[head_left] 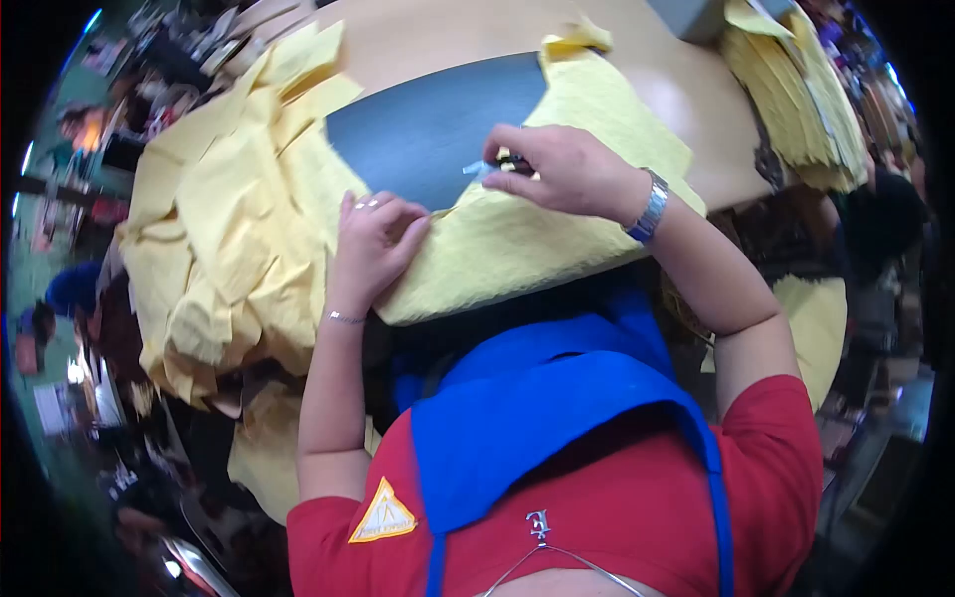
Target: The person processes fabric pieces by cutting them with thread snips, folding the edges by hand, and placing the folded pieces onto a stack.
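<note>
A yellow, wrinkled leather-like sheet (527, 239) lies over the table's near edge, partly around a smooth dark grey panel (428, 124). My left hand (380, 239) is at the panel's lower left, fingers curled and thumb pressed in at the sheet's edge. Above the panel's lower right edge, my right hand (562, 169) is closed around a small dark tool (512, 162) with a pale bluish tip pointing left. Most of that tool is hidden by my fingers, so its kind is unclear.
A crumpled heap of yellow sheets (229, 219) hangs over the table's left side. At the right edge stands a thick stack of yellow sheets (791, 99) beside a grey box (691, 15). The light wood tabletop (428, 35) shows behind the panel. People and cluttered benches surround the table.
</note>
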Demonstrator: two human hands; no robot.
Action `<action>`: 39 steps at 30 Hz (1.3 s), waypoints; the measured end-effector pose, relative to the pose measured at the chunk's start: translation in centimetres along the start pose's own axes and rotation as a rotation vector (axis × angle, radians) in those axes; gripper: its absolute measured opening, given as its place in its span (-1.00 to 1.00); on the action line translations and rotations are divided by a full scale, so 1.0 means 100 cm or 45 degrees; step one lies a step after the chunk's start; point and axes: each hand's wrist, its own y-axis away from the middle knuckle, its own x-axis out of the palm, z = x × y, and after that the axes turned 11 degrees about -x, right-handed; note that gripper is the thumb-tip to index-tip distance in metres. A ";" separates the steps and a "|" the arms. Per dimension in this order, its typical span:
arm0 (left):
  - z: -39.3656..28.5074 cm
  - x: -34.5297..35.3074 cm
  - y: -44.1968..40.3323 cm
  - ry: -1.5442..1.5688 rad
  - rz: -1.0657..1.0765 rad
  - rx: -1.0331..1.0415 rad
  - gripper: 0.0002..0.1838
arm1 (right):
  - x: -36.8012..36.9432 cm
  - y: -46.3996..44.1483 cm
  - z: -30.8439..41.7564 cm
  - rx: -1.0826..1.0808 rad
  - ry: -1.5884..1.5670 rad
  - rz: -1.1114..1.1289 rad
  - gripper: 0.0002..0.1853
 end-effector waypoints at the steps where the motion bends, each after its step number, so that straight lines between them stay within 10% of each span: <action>1: 0.001 0.001 0.001 0.001 -0.029 0.006 -0.94 | 0.002 -0.007 0.006 -0.057 0.037 0.064 -0.65; 19: 0.003 0.002 0.004 -0.003 -0.056 0.014 -0.91 | 0.013 -0.063 0.022 -0.226 0.306 0.502 -0.72; 39: 0.002 0.002 0.005 0.029 -0.047 -0.003 -0.92 | -0.009 -0.031 -0.005 -0.106 0.135 0.165 -0.73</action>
